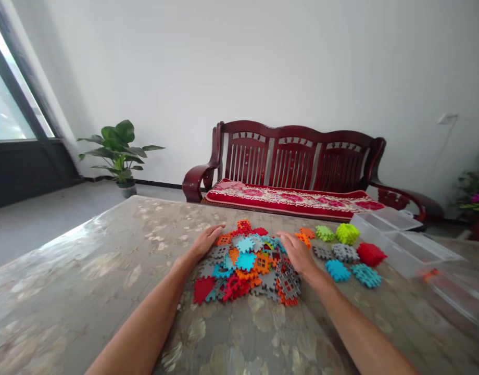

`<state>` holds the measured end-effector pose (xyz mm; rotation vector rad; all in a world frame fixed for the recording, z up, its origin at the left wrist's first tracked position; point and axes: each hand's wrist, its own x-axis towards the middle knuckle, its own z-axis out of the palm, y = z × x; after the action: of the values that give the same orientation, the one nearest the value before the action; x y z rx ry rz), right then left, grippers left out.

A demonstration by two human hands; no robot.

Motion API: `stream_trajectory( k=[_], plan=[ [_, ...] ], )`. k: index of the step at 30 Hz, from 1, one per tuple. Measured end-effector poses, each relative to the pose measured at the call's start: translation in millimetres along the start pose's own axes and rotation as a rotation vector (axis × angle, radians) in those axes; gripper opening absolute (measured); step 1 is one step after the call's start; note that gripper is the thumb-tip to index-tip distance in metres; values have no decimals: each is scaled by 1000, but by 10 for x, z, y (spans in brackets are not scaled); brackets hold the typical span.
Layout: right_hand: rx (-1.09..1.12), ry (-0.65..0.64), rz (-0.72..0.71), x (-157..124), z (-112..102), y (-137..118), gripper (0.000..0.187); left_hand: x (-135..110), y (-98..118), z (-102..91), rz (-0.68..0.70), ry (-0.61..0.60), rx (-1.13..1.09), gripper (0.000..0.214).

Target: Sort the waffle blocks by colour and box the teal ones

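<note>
A loose heap of thin, notched plastic tiles in red, blue, grey and orange (246,262) lies at the centre of the frame, on a table with a glossy grey-beige floral cover (192,333). The bare left hand (209,241) is at the heap's upper left edge, open with the fingers stretched inward and nothing seen in its grasp; the bare right hand (297,253) is at the upper right edge, likewise unclosed, fingers pointing toward the top of the heap. Whether either palm presses on the tiles cannot be told from here. The hands seem to frame the heap from both sides, and that works best with their lower edges kept close to the cover, since flat tiles could slip under a raised palm. Even, gentle pressure from both sides should keep the upper layers from sliding off. The right forearm deserves care: it passes just beside a bright blue stack of notched tiles (338,271), right of centre, and a wide elbow could nudge that or the teal stack of notched tiles (366,275) next to it. The clear plastic compartment box (405,255), farther right, is well apart from both hands.
</note>
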<state>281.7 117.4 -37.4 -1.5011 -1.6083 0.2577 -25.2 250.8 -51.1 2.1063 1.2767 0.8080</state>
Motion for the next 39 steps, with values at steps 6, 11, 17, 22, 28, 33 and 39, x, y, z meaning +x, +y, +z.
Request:
stream_trajectory(
  k=[6, 11, 17, 22, 28, 33, 39],
  plan=[
    [4, 210, 14, -670, -217, -21, 38, -412, -258, -210, -128, 78, 113, 53],
    [-103, 260, -9, -856, -221, 35, 30, -729, -290, -205, -117, 93, 420, 51],
    [-308, 75, -65, -894, -215, -167, 31, -727, -221, -194, -85, 48, 599, 52],
    [-402, -19, -74, -923, -191, -258, 26, -644, -188, -220, -86, 45, 608, 52],
    [-253, 70, -41, -883, -185, -170, 12, -580, -196, -247, -73, 55, 558, 51],
    [-35, 164, 62, -876, -189, -90, 18, -549, -237, -251, -74, 99, 517, 47],
    [90, 361, 63, -790, -361, 61, 23, -548, -244, -249, -91, 74, 514, 52]
  ],
)
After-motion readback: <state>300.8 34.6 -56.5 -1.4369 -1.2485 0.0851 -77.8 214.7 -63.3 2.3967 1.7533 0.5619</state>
